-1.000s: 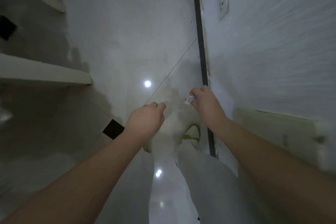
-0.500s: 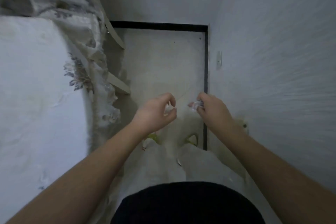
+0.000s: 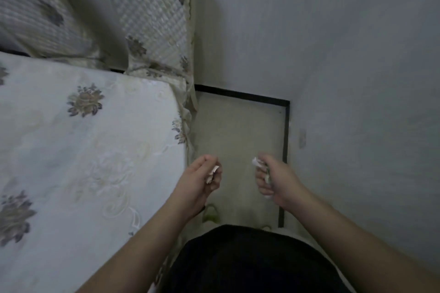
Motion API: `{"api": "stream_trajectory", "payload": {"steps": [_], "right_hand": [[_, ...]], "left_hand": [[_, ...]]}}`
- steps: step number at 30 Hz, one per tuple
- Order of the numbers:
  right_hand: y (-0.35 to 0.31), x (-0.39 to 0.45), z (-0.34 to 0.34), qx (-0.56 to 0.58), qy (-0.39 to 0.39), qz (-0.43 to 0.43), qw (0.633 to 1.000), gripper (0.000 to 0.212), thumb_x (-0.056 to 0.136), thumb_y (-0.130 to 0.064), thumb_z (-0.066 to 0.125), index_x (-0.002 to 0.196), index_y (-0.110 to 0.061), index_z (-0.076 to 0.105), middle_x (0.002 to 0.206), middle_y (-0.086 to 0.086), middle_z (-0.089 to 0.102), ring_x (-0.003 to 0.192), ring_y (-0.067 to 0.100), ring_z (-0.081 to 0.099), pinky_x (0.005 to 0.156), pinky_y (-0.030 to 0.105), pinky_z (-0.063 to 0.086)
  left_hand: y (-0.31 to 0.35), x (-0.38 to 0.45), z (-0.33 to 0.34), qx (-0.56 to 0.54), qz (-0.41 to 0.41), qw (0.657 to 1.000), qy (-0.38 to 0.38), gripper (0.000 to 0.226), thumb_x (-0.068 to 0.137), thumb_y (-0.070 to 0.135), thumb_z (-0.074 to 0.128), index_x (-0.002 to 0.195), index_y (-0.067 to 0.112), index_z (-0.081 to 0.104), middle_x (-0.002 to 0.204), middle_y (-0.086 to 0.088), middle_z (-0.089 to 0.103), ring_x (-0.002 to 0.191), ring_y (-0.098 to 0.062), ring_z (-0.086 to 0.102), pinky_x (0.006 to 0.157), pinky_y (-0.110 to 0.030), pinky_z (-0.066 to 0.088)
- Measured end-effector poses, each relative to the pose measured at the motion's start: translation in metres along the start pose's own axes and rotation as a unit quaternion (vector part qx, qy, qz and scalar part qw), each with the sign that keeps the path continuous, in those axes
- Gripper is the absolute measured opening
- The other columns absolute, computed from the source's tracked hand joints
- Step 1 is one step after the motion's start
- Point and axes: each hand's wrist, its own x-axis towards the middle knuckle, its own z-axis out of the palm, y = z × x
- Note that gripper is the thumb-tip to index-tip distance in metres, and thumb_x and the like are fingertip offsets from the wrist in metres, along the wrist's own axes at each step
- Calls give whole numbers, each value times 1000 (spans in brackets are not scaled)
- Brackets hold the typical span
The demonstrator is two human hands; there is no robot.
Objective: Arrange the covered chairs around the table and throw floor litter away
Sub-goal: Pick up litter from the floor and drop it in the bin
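Note:
My left hand (image 3: 198,179) is curled around a small white scrap of litter (image 3: 213,172) that pokes out between its fingers. My right hand (image 3: 273,179) grips another crumpled white scrap (image 3: 257,162), part of it showing above the thumb. Both hands hang over a narrow strip of pale floor (image 3: 238,131). The table (image 3: 78,150), under a white cloth with flower patterns, fills the left side. A covered chair (image 3: 154,19) in quilted flowered fabric stands at the table's far end.
A grey wall (image 3: 357,78) runs close along the right, with a black skirting line (image 3: 285,140) at its foot. A second quilted cover (image 3: 35,12) shows at the top left. My dark shirt and yellow-green footwear (image 3: 210,213) are below.
The view has risen from the floor to the table and chair. Both hands have stayed in front of me, each keeping its scrap, and have drifted slightly apart.

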Motion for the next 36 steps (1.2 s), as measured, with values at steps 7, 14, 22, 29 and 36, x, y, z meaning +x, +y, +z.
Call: {"api": "stream_trajectory", "payload": {"steps": [7,14,22,29,36], "right_hand": [[-15,-3,31,64,-62,-20,996,22,91,-23,53,70,-15,54,60,3,52,42,8,43,33,17,31],[-7,-6,35,54,-64,63,995,24,90,-25,53,67,-18,51,55,-1,49,39,7,46,35,14,33],[38,-33,87,-42,-169,125,977,26,94,-22,48,68,-18,50,52,-1,50,40,8,50,35,16,36],[94,-73,170,-141,-260,151,943,25,93,-26,50,71,-15,57,57,2,59,45,11,57,38,16,41],[230,-151,254,-269,-328,178,888,27,93,-30,51,71,-16,59,62,2,61,47,11,56,38,17,41]], "left_hand": [[13,-26,-14,-140,-5,986,86,12,74,21,67,67,11,64,66,-6,58,51,-13,51,44,-20,42],[-26,-71,0,-265,35,951,157,8,74,17,65,74,11,59,68,-4,55,51,-11,49,43,-18,40],[-69,-151,-19,-363,105,876,301,14,72,3,69,86,4,68,82,-17,69,65,-22,66,55,-25,55],[-93,-240,-72,-417,227,817,327,12,89,3,56,94,5,67,102,-23,70,93,-31,70,64,-26,57],[-150,-379,-155,-439,340,748,363,33,75,2,67,106,3,58,108,-23,69,99,-31,68,70,-26,57]]}}
